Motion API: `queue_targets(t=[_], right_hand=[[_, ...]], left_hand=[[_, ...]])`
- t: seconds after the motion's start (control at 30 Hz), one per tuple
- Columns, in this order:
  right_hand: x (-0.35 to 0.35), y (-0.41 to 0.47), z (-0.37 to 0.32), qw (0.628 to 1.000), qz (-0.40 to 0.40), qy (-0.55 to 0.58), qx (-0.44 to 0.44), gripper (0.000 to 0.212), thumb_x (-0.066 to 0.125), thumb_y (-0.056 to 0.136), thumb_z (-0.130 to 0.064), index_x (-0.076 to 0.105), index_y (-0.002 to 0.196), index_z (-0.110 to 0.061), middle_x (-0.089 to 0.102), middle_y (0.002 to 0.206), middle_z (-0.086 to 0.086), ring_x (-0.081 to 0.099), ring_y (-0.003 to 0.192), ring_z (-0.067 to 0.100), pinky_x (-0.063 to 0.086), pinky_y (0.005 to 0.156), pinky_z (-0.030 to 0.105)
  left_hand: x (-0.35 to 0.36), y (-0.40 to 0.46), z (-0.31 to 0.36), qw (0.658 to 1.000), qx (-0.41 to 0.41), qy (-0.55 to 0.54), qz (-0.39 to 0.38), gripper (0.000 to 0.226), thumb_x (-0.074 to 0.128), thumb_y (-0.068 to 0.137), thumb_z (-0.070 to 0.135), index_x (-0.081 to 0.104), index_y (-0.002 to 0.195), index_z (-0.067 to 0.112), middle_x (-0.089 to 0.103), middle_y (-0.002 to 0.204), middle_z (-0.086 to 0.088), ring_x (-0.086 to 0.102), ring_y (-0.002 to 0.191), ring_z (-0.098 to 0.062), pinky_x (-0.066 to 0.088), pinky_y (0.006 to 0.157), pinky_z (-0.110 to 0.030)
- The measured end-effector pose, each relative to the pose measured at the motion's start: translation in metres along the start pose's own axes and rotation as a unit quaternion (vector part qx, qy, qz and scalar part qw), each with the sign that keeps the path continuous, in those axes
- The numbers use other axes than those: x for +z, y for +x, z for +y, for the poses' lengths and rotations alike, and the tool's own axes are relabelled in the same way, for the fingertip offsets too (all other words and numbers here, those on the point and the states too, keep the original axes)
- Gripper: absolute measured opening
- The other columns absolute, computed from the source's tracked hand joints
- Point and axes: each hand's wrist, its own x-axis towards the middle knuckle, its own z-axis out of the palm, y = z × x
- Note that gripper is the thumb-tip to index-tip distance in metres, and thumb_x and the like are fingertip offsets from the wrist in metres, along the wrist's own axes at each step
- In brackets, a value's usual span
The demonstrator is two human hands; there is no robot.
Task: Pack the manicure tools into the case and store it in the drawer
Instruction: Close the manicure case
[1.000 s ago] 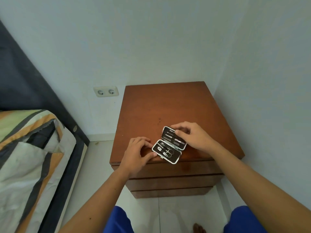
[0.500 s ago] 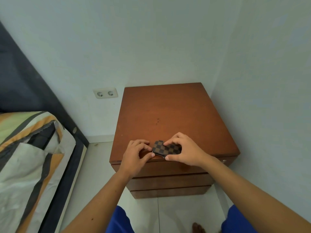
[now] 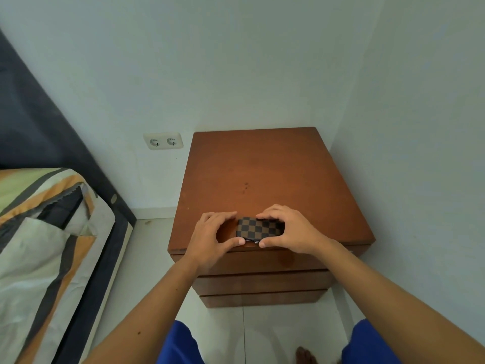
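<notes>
The manicure case (image 3: 258, 228), brown and black checkered, lies closed near the front edge of the wooden nightstand (image 3: 262, 166). My right hand (image 3: 291, 229) holds its right end, fingers curled over the far edge and thumb at the near edge. My left hand (image 3: 212, 237) is at its left end, thumb tip pressed to the near corner and fingers arched over the top without plainly touching it. The tools are hidden inside. The drawers (image 3: 262, 282) below the top are closed.
A bed with a striped cover (image 3: 44, 232) stands to the left, with a strip of tiled floor (image 3: 147, 258) between it and the nightstand. White walls enclose the nightstand at the back and right. A double wall socket (image 3: 163, 141) sits left of it.
The open case with its tools showing has been folded closed. Both hands have shifted to hold it at its ends, and it now lies level along the front edge.
</notes>
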Motion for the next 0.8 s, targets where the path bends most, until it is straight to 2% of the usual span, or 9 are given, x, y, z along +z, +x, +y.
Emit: queue_targets(t=[0.17, 0.3, 0.43, 0.57, 0.73, 0.8], right_hand=[[-0.003, 0.009, 0.006, 1.0, 0.008, -0.023, 0.002, 0.075, 0.087, 0.074, -0.061, 0.065, 0.139, -0.03, 0.057, 0.129, -0.016, 0.053, 0.122, 0.008, 0.05, 0.105, 0.036], [-0.007, 0.013, 0.015, 0.999, 0.027, -0.037, 0.021, 0.079, 0.084, 0.074, -0.065, 0.063, 0.141, -0.028, 0.054, 0.129, -0.015, 0.047, 0.123, 0.009, 0.048, 0.106, 0.036], [-0.009, 0.019, 0.023, 0.998, 0.045, -0.037, 0.031, 0.081, 0.081, 0.073, -0.069, 0.063, 0.142, -0.03, 0.054, 0.13, -0.015, 0.048, 0.122, 0.009, 0.052, 0.105, 0.038], [-0.014, 0.027, 0.028, 0.998, 0.055, -0.025, 0.029, 0.079, 0.085, 0.073, -0.065, 0.065, 0.14, -0.029, 0.056, 0.127, -0.015, 0.051, 0.121, 0.009, 0.053, 0.103, 0.034], [-0.014, 0.034, 0.037, 0.998, 0.055, -0.014, 0.018, 0.075, 0.086, 0.074, -0.062, 0.066, 0.137, -0.029, 0.056, 0.127, -0.016, 0.049, 0.12, 0.006, 0.049, 0.099, 0.025], [-0.012, 0.034, 0.039, 0.998, 0.053, -0.016, 0.012, 0.074, 0.086, 0.074, -0.062, 0.066, 0.137, -0.03, 0.056, 0.128, -0.017, 0.049, 0.12, 0.007, 0.048, 0.1, 0.025]], left_hand=[[-0.001, 0.013, 0.006, 0.998, 0.03, 0.054, -0.022, 0.073, 0.07, 0.08, 0.067, 0.052, 0.145, 0.038, 0.05, 0.139, 0.02, 0.032, 0.127, -0.005, 0.04, 0.109, -0.035], [0.001, 0.025, 0.009, 0.998, 0.032, 0.05, -0.014, 0.063, 0.078, 0.084, 0.055, 0.056, 0.14, 0.035, 0.048, 0.129, 0.024, 0.036, 0.123, -0.003, 0.043, 0.108, -0.034], [0.004, 0.041, 0.009, 0.998, 0.042, 0.052, -0.012, 0.062, 0.08, 0.084, 0.052, 0.056, 0.138, 0.034, 0.05, 0.127, 0.023, 0.042, 0.121, -0.003, 0.045, 0.106, -0.033], [0.005, 0.058, 0.005, 0.996, 0.061, 0.061, -0.029, 0.064, 0.077, 0.085, 0.057, 0.055, 0.14, 0.033, 0.055, 0.133, 0.018, 0.042, 0.123, -0.004, 0.044, 0.107, -0.033], [0.006, 0.066, -0.003, 0.993, 0.083, 0.076, -0.037, 0.065, 0.071, 0.084, 0.066, 0.055, 0.139, 0.035, 0.054, 0.134, 0.018, 0.04, 0.121, -0.003, 0.038, 0.104, -0.03], [0.007, 0.066, -0.005, 0.992, 0.091, 0.079, -0.032, 0.063, 0.071, 0.085, 0.067, 0.056, 0.137, 0.036, 0.055, 0.133, 0.018, 0.041, 0.121, -0.004, 0.038, 0.102, -0.03]])
